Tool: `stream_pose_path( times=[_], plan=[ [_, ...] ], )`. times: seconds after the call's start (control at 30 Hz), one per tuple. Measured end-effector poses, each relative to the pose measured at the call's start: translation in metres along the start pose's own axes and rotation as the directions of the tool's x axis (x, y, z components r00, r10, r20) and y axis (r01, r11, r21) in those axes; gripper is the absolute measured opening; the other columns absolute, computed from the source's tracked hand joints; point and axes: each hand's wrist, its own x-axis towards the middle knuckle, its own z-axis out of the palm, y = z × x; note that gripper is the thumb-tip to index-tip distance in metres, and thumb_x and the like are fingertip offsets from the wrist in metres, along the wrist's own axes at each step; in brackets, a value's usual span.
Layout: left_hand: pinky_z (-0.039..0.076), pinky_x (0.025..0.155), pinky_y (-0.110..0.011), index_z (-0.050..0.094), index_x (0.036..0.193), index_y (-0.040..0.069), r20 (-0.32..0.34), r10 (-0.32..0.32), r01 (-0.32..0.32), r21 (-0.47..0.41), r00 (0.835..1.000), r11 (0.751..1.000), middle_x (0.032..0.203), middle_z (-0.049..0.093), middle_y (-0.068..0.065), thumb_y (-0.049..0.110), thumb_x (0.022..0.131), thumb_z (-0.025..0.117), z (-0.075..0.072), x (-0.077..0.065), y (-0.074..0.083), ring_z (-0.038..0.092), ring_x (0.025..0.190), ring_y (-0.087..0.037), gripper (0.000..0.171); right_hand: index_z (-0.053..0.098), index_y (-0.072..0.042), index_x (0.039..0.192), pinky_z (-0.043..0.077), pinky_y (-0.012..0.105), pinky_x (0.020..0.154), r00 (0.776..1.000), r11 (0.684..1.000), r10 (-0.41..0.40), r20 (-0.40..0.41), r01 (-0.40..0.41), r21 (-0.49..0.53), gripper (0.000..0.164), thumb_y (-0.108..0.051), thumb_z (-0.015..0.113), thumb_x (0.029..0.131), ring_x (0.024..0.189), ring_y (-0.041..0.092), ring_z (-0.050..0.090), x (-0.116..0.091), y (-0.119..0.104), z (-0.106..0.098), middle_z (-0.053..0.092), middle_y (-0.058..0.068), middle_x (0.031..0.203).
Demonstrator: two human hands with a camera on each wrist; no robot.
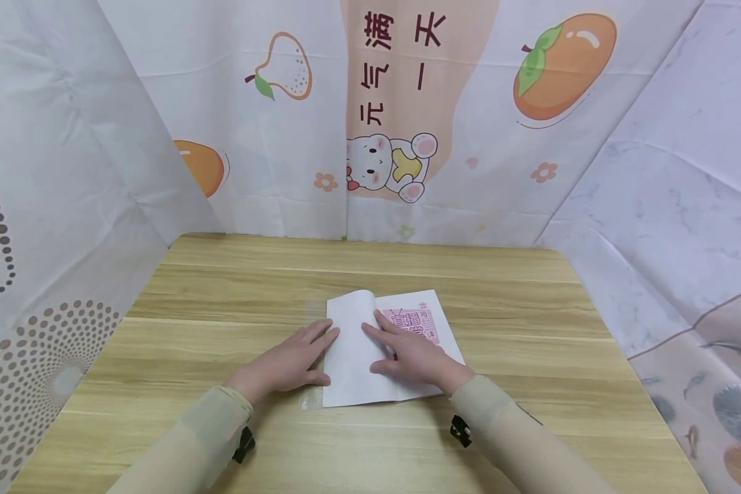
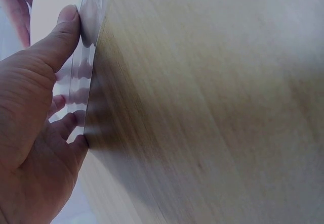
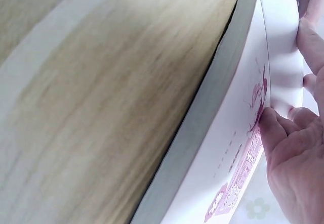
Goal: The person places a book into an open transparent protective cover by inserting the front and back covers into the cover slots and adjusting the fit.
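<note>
A book lies on the wooden table, its title page (image 1: 432, 315) printed in pink characters at the right. Left of that spreads a blank white leaf (image 1: 348, 367), slightly raised along its inner side. Clear plastic (image 1: 311, 399) extends past the leaf's left edge. My left hand (image 1: 287, 360) rests along this edge, fingers extended; its thumb (image 2: 67, 24) lies over the border in the left wrist view. My right hand (image 1: 416, 360) presses near the fold with spread fingers, covering part of the pink print. The right wrist view shows the thick page block (image 3: 217, 95) beneath.
The wooden tabletop (image 1: 531, 412) stretches around the book. A printed curtain (image 1: 309, 137) hangs behind its far edge, with pale cloths (image 1: 68, 171) at the sides. Each wrist carries a small black device (image 1: 244, 444).
</note>
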Motion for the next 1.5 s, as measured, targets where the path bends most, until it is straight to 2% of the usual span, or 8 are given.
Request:
stream_pose_path(
  times=[0.6,1.0,1.23,1.5],
  plan=[
    [0.031,0.119,-0.056,0.030,0.160,0.004,0.003,0.002,-0.002,0.014,1.000,1.000,0.167,0.022,-0.019,0.044,0.093,0.073,0.0001,0.0007,-0.0001,0.029,0.150,-0.041,0.089,0.034,-0.024,0.161,0.040,0.049,0.115,1.000,1.000,-0.020,-0.020,0.020,-0.015,0.078,-0.046,0.069,0.095,0.147,0.034,0.040,0.0001,0.0004,0.0038,0.018,0.009,0.170],
    [0.032,0.119,-0.054,0.031,0.160,0.006,0.002,-0.003,0.003,0.006,1.000,1.000,0.167,0.022,-0.018,0.044,0.093,0.073,-0.0005,0.0006,0.0002,0.029,0.150,-0.040,0.088,0.034,-0.024,0.161,0.041,0.050,0.114,1.000,1.000,0.003,-0.025,-0.004,-0.019,0.078,-0.044,0.071,0.095,0.147,0.034,0.040,0.0009,-0.0028,0.0055,0.018,0.009,0.170],
    [0.027,0.121,-0.056,0.030,0.160,0.004,-0.008,0.021,-0.021,0.005,1.000,1.000,0.167,0.022,-0.020,0.044,0.094,0.072,-0.0010,-0.0005,-0.0007,0.027,0.151,-0.040,0.088,0.035,-0.022,0.161,0.043,0.050,0.112,0.999,1.000,-0.004,-0.038,0.004,-0.019,0.078,-0.042,0.071,0.095,0.144,0.036,0.044,0.0010,-0.0040,0.0069,0.019,0.010,0.170],
    [0.026,0.121,-0.057,0.030,0.160,0.003,-0.015,0.035,-0.035,-0.003,0.999,0.999,0.166,0.022,-0.021,0.044,0.094,0.072,-0.0010,-0.0006,-0.0007,0.026,0.152,-0.041,0.088,0.034,-0.018,0.161,0.035,0.050,0.118,0.999,0.999,-0.017,-0.028,0.018,0.037,0.078,-0.042,0.071,0.096,0.151,0.031,0.033,-0.0006,-0.0006,0.0038,0.018,0.009,0.170]
  ],
)
